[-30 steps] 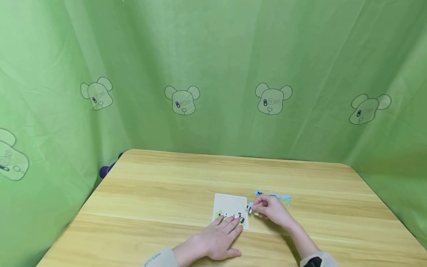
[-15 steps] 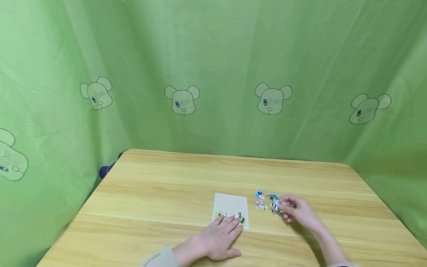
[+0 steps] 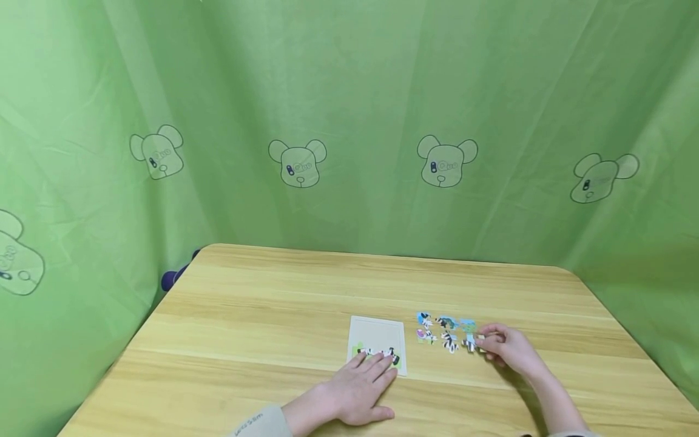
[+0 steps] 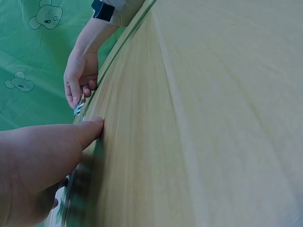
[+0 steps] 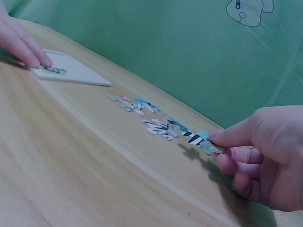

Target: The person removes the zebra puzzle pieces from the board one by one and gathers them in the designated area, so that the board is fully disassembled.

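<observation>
Black-and-white-striped jigsaw piece [image 5: 194,138] pinched thumb-to-finger in right hand [image 5: 267,158]; pale rectangular tray [image 3: 377,332] set well leftward, touched by flat left hand [image 3: 363,389].

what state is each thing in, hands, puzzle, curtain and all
Puzzle board, flat on the table, partly filled
Left hand, spread across the board's near edge
Held puzzle piece, lifted off the table
Right hand, pinching that piece
Five loose pieces, lying on the table
Green curtain, hanging in folds

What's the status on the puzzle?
Left hand on tray, hiding part of its near edge. Right hand pinches striped piece above table. Other pieces loose beside tray.
</observation>
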Tool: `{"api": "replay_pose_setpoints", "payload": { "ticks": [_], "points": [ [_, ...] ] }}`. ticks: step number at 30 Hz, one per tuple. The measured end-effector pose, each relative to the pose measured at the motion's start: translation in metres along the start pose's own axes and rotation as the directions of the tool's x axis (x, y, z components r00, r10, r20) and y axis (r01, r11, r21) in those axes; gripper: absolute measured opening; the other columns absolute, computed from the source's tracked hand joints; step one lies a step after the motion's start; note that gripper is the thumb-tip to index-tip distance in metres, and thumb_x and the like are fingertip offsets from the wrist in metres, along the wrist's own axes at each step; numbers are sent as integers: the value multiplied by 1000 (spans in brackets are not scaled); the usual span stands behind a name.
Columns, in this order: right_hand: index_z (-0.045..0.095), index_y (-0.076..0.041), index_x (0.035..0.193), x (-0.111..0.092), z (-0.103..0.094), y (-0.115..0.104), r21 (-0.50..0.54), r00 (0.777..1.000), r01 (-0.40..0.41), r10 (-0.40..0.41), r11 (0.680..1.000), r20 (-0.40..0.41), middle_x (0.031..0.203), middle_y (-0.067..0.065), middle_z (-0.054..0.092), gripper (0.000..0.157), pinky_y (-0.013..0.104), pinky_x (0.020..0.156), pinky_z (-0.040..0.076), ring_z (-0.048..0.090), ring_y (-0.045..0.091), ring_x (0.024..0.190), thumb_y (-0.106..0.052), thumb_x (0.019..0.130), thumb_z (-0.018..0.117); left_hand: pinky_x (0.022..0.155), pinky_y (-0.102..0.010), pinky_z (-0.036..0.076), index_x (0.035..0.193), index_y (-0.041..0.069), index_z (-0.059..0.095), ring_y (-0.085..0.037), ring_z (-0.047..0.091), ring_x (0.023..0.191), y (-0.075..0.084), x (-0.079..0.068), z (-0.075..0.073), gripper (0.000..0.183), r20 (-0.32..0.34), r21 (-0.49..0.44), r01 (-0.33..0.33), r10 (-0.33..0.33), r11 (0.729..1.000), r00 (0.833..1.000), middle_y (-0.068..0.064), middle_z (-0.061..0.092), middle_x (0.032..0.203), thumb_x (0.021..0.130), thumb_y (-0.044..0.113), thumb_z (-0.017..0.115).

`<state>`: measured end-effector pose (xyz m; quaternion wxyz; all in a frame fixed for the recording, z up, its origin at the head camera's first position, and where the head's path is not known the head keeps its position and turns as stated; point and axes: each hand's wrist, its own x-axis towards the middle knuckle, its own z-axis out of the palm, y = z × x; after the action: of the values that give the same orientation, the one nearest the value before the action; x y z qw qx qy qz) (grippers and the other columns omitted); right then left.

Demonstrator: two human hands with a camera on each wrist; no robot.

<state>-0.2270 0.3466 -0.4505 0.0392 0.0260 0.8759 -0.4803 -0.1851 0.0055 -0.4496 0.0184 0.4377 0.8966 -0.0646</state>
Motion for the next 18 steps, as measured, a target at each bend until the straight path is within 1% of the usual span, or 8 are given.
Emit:
{"api": "replay_pose_setpoints", "payload": {
  "ticks": [4, 8, 12, 18],
  "points": [
    [52, 7, 102, 1, 1, 0, -29, 999, -16, 15, 999, -34, 67, 5, 56, 32, 22, 44, 42, 50, 12, 55, -13, 83, 67, 111, -37, 21, 147, 17, 26, -17, 18, 139, 0, 0, 1, 73, -10, 11, -3, 3, 1000, 1000, -2, 21, 153, 91, 63, 26],
    [56, 6, 97, 1, 2, -1, -88, 998, -22, 17, 996, -61, 66, 5, 55, 26, 23, 44, 43, 50, 12, 54, -13, 83, 66, 111, -38, 21, 147, 16, 27, -18, 19, 139, 0, 0, 1, 73, -15, 7, -8, 8, 1000, 1000, -3, 21, 153, 91, 63, 27],
    [59, 6, 96, 1, 3, -2, -136, 996, -38, 27, 990, -84, 66, 4, 56, 26, 24, 46, 45, 50, 14, 55, -14, 82, 67, 111, -37, 21, 147, 16, 26, -18, 18, 139, 0, 0, 1, 73, -10, -3, -6, 6, 1000, 1000, -2, 20, 153, 91, 63, 27],
    [61, 6, 95, 0, 5, -4, -181, 992, -75, 56, 981, -109, 64, 4, 56, 26, 25, 48, 46, 51, 16, 57, -16, 82, 67, 111, -37, 21, 147, 17, 26, -17, 18, 139, 0, 1, 1, 73, -7, -14, -4, 4, 1000, 1000, -2, 20, 153, 91, 63, 27]
  ]
}}
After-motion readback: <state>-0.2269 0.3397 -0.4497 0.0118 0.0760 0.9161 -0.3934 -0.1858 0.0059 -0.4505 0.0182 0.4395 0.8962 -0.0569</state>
